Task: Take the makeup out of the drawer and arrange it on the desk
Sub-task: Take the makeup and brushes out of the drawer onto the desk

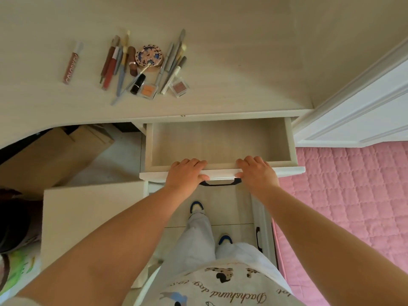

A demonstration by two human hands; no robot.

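The white drawer (220, 142) is pulled out from under the desk (220, 62) and nothing shows inside it. My left hand (187, 172) and my right hand (256, 171) both grip the drawer's front panel, fingers over its top edge and thumbs on the front above the black handle (220, 183). The makeup lies in a cluster on the desk: a lip gloss tube (71, 62) set apart at the left, several pencils and brushes (117, 62), a round patterned compact (149, 56), a black lipstick (138, 83), an orange blush pan (148, 90) and a brown eyeshadow pan (179, 86).
A pink quilted bed (353, 206) lies to the right, with a white panelled door (364, 111) above it. Cardboard boxes (55, 155) sit under the desk at left. A white cabinet top (92, 217) stands beside my left arm. Lower drawers (260, 239) are below.
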